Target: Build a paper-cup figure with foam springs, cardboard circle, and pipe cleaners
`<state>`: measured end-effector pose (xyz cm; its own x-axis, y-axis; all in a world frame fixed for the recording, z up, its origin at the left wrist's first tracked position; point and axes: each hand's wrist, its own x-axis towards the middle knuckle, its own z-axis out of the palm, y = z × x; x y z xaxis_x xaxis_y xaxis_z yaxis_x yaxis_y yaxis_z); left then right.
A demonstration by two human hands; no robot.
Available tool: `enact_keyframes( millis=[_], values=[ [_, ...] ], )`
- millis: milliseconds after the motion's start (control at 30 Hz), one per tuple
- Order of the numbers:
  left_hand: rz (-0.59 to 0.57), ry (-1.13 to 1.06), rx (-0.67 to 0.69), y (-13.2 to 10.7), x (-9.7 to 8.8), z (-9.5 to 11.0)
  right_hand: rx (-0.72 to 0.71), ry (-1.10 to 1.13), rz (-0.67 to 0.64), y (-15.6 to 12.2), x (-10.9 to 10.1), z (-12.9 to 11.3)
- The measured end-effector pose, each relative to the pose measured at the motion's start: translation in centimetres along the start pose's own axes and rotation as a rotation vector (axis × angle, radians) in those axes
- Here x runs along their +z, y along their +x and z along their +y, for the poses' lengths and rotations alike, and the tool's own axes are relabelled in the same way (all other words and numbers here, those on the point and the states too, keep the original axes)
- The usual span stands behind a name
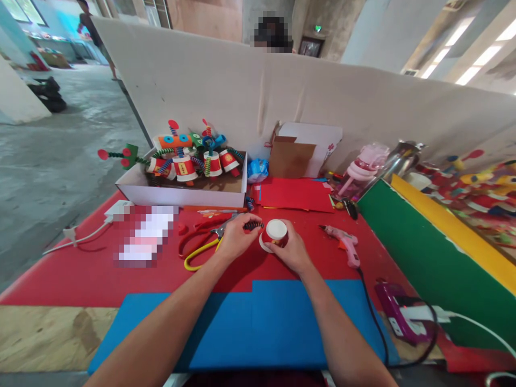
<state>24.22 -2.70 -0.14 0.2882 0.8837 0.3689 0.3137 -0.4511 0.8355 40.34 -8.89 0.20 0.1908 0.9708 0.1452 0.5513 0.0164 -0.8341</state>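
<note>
My right hand point(291, 250) is wrapped round a small red paper cup point(275, 233) with a white base that stands upside down on the red felt point(242, 269). My left hand point(234, 236) pinches a dark, coiled pipe-cleaner spring point(253, 225) and holds its end against the cup's left side. Both forearms reach forward over a blue felt sheet point(250, 328).
Red-handled scissors and yellow-handled pliers point(201, 244) lie left of my hands. A pink glue gun point(342, 243) lies to the right. A white box point(183, 191) of finished cup figures stands behind. Green and yellow sheets point(435, 252) lie at the right, and a purple device point(397, 317) with cables nearer.
</note>
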Motion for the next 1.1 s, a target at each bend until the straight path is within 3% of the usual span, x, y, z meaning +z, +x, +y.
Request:
enact_keyframes(
  millis=[1100],
  values=[
    [-0.062, -0.040, -0.013, -0.09, 0.25, 0.21, -0.068, 0.010, -0.011, 0.05, 0.11, 0.53]
  ],
)
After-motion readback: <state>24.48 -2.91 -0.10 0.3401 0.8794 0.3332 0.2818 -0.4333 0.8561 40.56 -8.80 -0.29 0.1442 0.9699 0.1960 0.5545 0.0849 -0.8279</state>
